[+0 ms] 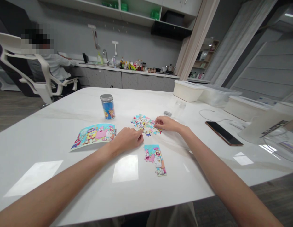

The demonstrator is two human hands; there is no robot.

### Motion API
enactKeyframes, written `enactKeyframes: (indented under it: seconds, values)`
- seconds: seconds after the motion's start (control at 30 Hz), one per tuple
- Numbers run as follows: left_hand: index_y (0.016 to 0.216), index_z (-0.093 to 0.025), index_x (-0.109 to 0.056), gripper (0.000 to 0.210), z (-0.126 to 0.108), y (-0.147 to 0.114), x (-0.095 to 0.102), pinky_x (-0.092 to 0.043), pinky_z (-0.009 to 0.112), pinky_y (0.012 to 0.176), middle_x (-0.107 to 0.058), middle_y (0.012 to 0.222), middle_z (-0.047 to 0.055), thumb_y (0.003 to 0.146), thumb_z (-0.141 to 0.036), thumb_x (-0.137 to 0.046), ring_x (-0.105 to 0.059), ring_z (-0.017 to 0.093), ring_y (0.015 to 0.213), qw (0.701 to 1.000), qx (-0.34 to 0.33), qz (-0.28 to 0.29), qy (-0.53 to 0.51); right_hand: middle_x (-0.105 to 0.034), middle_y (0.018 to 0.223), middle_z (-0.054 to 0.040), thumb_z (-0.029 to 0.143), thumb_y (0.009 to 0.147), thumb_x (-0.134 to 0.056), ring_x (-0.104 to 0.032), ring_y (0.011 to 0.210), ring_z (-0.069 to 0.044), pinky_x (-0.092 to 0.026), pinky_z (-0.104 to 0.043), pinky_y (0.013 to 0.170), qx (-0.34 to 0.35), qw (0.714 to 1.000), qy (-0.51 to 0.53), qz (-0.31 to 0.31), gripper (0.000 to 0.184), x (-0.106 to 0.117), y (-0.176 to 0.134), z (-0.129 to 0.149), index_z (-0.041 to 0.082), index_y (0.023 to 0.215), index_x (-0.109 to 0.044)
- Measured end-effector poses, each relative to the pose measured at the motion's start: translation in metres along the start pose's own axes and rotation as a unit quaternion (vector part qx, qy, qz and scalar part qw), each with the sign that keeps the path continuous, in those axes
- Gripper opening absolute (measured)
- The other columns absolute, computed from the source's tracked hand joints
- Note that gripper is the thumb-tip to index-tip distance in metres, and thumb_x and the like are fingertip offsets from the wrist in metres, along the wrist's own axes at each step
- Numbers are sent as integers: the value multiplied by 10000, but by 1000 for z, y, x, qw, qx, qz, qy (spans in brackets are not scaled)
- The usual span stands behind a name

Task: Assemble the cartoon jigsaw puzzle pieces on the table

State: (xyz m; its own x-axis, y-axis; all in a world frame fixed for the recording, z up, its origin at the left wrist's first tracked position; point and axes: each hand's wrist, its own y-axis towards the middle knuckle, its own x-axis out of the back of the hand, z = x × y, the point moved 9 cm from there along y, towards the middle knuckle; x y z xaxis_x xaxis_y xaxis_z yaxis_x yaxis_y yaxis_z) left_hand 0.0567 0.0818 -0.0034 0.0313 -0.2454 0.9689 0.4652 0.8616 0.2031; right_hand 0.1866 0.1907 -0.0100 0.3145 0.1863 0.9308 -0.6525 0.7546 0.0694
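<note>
A loose heap of small jigsaw puzzle pieces lies on the white table. My left hand rests at the heap's near left side, its fingers curled in; what they hold, if anything, is hidden. At the heap's right side, my right hand has its fingers bent down and drawn together among the pieces; whatever is between the fingertips does not show. Nearer to me is a joined section of puzzle with a pink starfish and other cartoon figures. Left of my left hand lies a slightly curled picture sheet with similar cartoon figures.
A jar with a metal lid stands behind the picture sheet. Beyond my right hand are a loose metal lid and a clear jar. A phone, cables and storage boxes occupy the right side. A person sits back left.
</note>
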Motion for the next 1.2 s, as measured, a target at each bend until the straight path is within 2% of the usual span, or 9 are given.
enactKeyframes:
  seconds: [0.47,0.67,0.93,1.2]
  values:
    - [858,-173,-663,308,0,0,1,-384,313,565,-681,667,89,917,-279,-380,-637,215,609,1000,0,-16,-15,-667,795,-45,333,851,-614,-545,668,-147,-402,-250,612,-35,999,26,25,197,-3,-1,-8,157,935,-647]
    - [849,-171,-656,295,1,0,2,-374,317,554,-680,660,97,912,-269,-386,-644,227,604,1000,1,-6,-29,-670,799,-45,332,901,-575,-564,680,-153,-399,-255,627,-46,998,19,35,183,-4,-3,-5,164,957,-620]
    - [908,-170,-664,314,0,1,-1,-388,309,573,-694,686,96,935,-271,-368,-650,217,630,1000,-4,-1,-16,-682,892,-82,420,960,-501,-577,742,-170,-401,-265,654,-44,999,0,30,281,-2,-3,-2,163,970,-613]
    - [914,-170,-663,321,0,1,-2,-390,323,583,-685,673,99,936,-277,-362,-647,232,625,1000,-11,-11,-24,-677,828,-69,428,962,-483,-571,722,-174,-401,-268,644,-43,998,3,34,279,-3,-3,-2,174,944,-598]
